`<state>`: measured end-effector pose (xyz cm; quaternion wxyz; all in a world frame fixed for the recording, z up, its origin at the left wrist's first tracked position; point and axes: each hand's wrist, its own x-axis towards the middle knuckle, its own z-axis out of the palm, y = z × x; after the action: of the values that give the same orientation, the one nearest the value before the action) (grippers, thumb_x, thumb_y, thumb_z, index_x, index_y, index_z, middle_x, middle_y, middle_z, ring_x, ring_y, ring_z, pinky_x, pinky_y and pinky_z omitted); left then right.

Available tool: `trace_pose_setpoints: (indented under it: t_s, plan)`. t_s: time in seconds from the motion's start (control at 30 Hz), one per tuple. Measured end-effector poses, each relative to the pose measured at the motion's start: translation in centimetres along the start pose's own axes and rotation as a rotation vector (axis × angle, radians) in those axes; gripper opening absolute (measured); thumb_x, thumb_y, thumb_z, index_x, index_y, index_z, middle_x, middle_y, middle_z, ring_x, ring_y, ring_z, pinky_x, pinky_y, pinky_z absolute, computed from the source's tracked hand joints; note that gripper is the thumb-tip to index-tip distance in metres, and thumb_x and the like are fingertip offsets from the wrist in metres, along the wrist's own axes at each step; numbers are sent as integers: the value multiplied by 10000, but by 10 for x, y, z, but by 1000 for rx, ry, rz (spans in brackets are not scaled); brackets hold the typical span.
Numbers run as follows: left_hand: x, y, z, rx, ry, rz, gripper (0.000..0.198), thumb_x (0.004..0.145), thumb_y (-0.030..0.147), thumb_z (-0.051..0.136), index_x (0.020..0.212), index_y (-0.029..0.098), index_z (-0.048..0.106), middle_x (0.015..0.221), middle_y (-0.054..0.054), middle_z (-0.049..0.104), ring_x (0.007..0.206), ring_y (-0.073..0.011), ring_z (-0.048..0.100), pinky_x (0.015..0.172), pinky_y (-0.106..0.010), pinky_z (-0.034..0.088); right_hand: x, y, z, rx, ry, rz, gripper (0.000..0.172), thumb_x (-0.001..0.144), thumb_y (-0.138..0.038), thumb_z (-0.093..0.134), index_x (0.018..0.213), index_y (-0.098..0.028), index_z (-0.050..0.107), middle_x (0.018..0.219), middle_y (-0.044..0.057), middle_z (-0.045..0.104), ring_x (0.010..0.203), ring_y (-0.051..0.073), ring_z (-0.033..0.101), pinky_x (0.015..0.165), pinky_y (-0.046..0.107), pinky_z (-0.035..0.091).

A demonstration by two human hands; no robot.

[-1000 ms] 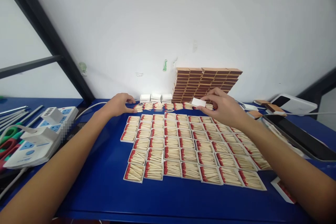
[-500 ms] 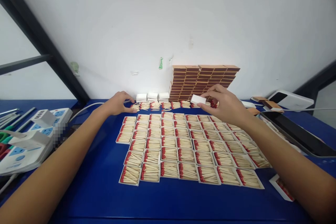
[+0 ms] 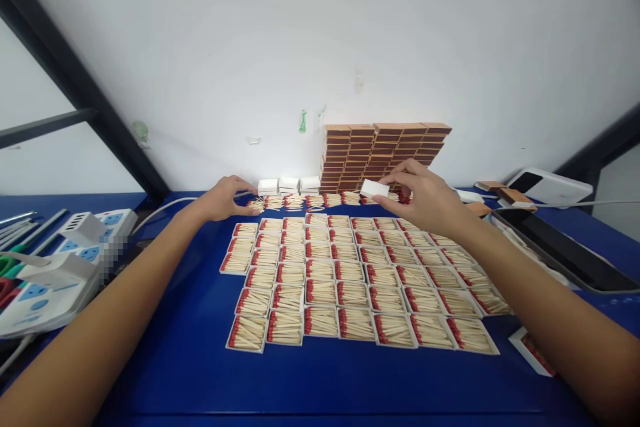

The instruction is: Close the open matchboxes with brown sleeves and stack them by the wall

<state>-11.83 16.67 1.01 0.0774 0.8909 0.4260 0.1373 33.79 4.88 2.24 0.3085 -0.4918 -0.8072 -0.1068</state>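
Note:
My right hand (image 3: 423, 197) pinches a small white matchbox tray (image 3: 375, 189) between thumb and fingers, tilted above the back row of loose matches. At that row's left end, my left hand (image 3: 223, 199) has its thumb and forefinger curled around a bunch of red-tipped matches (image 3: 257, 205). More small piles of loose matches (image 3: 333, 200) run to the right. In front lie many white trays filled with matches (image 3: 320, 290), set out in close rows. Stacks of white trays (image 3: 289, 185) stand behind the loose matches.
Brown matchboxes (image 3: 373, 153) are stacked high against the wall. At left are a power strip (image 3: 65, 273) and tools. On the right lie a phone (image 3: 560, 247), a white device (image 3: 550, 188) and loose brown boxes (image 3: 515, 199). A matchbox (image 3: 531, 351) sits near my right forearm.
The whole view has shifted very slightly. Both hands stay in nearly the same place, the right still gripping the white tray and the left still at the matches.

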Motion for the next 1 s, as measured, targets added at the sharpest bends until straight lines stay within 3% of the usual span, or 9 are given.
trace_pose_setpoints:
  t_s: [0.23,0.5,0.67,0.83,1.0]
  plan:
    - [4,-5,6,44,-14,-2,608,753,703,756,1150,247,814,1269,-139,718,1208,-344,630,1093,-475,459,-1,1,1,-5,-26,15,389,966,-544,646,1133,-211,758,1091,133,652,820,267,652,718,436,538]
    - [1,-5,6,35,-2,0,556,762,691,756,1106,258,814,1209,-113,744,1207,-346,616,1105,-488,424,-1,-1,0,-1,-46,25,430,975,-574,629,1139,-198,758,1096,141,648,841,272,652,722,429,538]
    - [-1,-2,7,32,78,-70,578,705,740,791,1002,244,800,1083,-103,754,1149,-331,618,1074,-471,454,0,-3,-1,0,-52,45,444,969,-594,629,1132,-205,766,1100,145,648,831,277,647,703,436,532]
    - [4,8,6,67,135,-124,543,864,747,618,776,239,787,906,-113,716,1038,-317,630,1016,-459,489,-1,-4,0,4,-40,34,472,975,-623,600,1124,-207,768,1092,150,652,768,258,631,662,431,529]
    - [7,14,4,108,126,-110,440,813,652,691,744,231,798,948,-140,722,1065,-363,622,1009,-517,506,-1,-3,1,-6,-37,34,469,974,-621,602,1132,-211,767,1102,145,647,805,265,644,681,429,532]
